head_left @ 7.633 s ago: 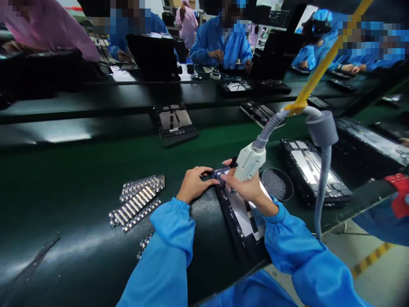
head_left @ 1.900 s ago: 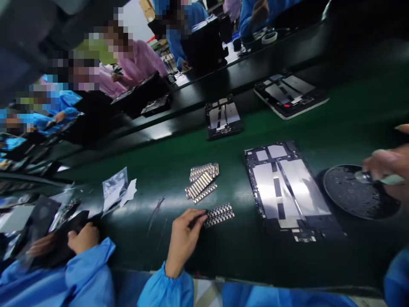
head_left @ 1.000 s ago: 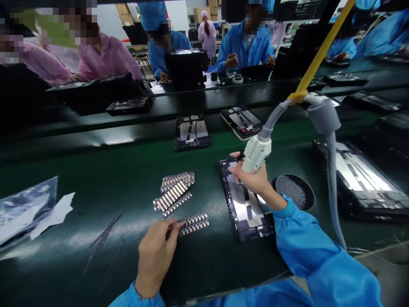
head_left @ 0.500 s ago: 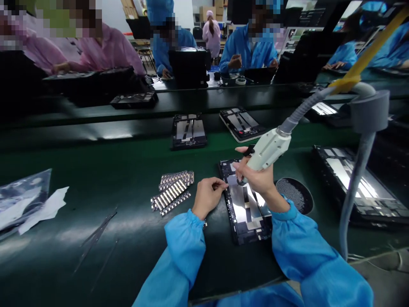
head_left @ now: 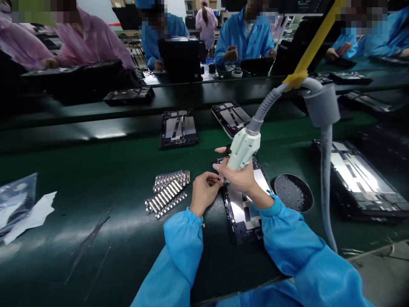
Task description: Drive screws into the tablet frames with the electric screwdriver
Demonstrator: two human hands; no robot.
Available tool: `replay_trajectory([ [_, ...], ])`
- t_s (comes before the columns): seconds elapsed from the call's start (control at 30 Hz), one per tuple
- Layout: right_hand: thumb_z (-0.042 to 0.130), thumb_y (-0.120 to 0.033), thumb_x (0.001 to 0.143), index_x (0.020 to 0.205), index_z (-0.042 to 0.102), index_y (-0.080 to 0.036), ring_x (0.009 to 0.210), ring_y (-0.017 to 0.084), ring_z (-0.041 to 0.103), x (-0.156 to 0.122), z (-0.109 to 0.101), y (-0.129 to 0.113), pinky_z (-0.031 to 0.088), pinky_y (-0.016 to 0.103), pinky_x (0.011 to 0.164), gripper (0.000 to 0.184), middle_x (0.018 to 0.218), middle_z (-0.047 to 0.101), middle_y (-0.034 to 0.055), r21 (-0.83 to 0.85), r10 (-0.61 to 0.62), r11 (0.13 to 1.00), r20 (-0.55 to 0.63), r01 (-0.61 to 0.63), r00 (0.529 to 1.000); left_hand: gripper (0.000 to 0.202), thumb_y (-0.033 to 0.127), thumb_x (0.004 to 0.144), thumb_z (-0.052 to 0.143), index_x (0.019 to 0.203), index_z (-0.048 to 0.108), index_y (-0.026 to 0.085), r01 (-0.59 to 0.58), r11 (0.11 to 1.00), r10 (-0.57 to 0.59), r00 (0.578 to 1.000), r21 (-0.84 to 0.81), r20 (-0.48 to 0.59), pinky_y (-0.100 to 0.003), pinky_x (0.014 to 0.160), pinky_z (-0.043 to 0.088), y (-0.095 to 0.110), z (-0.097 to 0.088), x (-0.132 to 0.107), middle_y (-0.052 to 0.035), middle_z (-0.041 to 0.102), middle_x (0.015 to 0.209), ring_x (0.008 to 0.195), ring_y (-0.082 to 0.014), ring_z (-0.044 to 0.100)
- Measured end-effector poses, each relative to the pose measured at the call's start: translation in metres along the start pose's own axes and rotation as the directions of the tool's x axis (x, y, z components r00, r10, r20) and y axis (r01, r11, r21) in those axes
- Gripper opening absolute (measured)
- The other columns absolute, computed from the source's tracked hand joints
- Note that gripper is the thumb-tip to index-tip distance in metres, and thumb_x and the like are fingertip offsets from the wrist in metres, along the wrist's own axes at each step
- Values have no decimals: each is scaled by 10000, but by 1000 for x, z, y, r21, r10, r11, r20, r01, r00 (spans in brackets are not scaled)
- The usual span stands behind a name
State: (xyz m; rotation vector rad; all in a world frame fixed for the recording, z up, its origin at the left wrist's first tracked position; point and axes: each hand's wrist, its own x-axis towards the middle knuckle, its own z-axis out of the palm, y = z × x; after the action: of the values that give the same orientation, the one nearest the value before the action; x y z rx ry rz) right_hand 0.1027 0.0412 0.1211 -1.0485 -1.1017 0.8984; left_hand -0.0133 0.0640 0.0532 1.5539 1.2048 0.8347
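Note:
My right hand (head_left: 238, 175) is wrapped round a pale electric screwdriver (head_left: 244, 148), its tip down at the left edge of an opened tablet (head_left: 238, 213). The tablet lies flat with its metal plate and dark boards bare. Against that same edge, the fingertips of my left hand (head_left: 206, 192) are pinched together, close to the screwdriver's tip; what they hold, if anything, is too small to make out. Left of this hand lies a small pile of component strips (head_left: 168, 194). A round dish of tiny screws (head_left: 293, 192) sits right of the tablet.
Two opened tablets (head_left: 179, 129) lie farther back, and a larger one (head_left: 367, 179) at the right. The screwdriver's grey cable (head_left: 326, 183) hangs down on the right from a yellow strap (head_left: 315, 42). A plastic bag (head_left: 19, 204) lies far left. Co-workers sit across the bench.
My right hand has brought the screwdriver leftward, from over the tablet's plate to its left edge beside my left fingertips. The cable has swung left with it. The view has shifted slightly.

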Motion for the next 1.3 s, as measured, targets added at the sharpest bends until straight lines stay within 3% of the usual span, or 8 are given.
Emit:
replay_trajectory([
  [0.17, 713, -228, 685, 1015, 559, -180, 403, 113, 516, 2, 1, 6, 459, 296, 471, 368, 494, 537, -86, 8, 23, 1000, 8, -23, 1000, 153, 148, 562, 699, 673, 594, 152, 88, 995, -87, 996, -49, 30, -197, 489, 426, -2, -3, 13, 44, 576, 545, 494, -87, 534],
  [0.43, 704, -198, 697, 1008, 548, -192, 377, 112, 491, 2, 1, 12, 451, 289, 444, 348, 467, 544, -89, 26, 17, 999, 25, -18, 1000, 155, 169, 545, 719, 650, 606, 150, 106, 993, -105, 994, -56, 16, -192, 471, 433, -5, -3, 11, 28, 597, 544, 492, -92, 551],
  [0.6, 696, -205, 690, 866, 573, -185, 406, 112, 502, -1, 3, 15, 462, 291, 475, 215, 468, 523, -79, -51, -9, 999, 13, 10, 1000, 138, 190, 571, 715, 671, 634, 140, 86, 993, -85, 996, -75, 23, -204, 485, 453, 0, -1, 13, 9, 623, 557, 500, -106, 571],
  [0.7, 697, -215, 691, 793, 569, -189, 451, 124, 536, -4, 5, 16, 481, 298, 512, 166, 479, 527, -64, -109, -24, 994, 14, 26, 1000, 127, 250, 646, 687, 705, 662, 141, 67, 995, -66, 998, -69, 5, -222, 519, 475, 12, -21, 3, -12, 656, 600, 539, -125, 600],
  [0.87, 695, -216, 709, 807, 571, -197, 432, 123, 518, -7, 6, 18, 474, 305, 501, 159, 476, 529, -61, -122, -38, 992, -14, 36, 999, 165, 354, 721, 678, 730, 701, 190, 45, 957, 39, 959, 287, -279, -254, 636, 498, 20, -97, -51, -15, 704, 713, 653, -154, 633],
  [0.97, 683, -216, 718, 799, 568, -202, 433, 128, 509, -7, 4, 19, 470, 308, 486, 142, 468, 515, -61, -118, -62, 991, -29, 59, 998, 216, 405, 756, 648, 779, 716, 201, 107, 894, 7, 967, 435, -253, -257, 613, 485, 10, -130, -90, -26, 708, 783, 672, -159, 629],
  [1.13, 681, -220, 704, 797, 593, -184, 473, 125, 538, -6, 5, 22, 493, 303, 527, 133, 518, 546, -49, -152, -75, 986, -28, 70, 997, 414, 520, 717, 663, 980, 703, 203, 87, 813, -60, 996, 576, -66, -290, 574, 468, -20, -131, -114, -40, 659, 851, 611, -156, 563],
  [1.3, 689, -212, 705, 928, 613, -165, 421, 109, 501, -2, 5, 5, 469, 285, 470, 240, 501, 532, -69, -55, -63, 997, 3, 63, 998, 471, 592, 616, 708, 847, 701, 182, 111, 797, -99, 994, 594, -53, -304, 554, 465, -29, -121, -105, -29, 622, 724, 600, -180, 563],
])
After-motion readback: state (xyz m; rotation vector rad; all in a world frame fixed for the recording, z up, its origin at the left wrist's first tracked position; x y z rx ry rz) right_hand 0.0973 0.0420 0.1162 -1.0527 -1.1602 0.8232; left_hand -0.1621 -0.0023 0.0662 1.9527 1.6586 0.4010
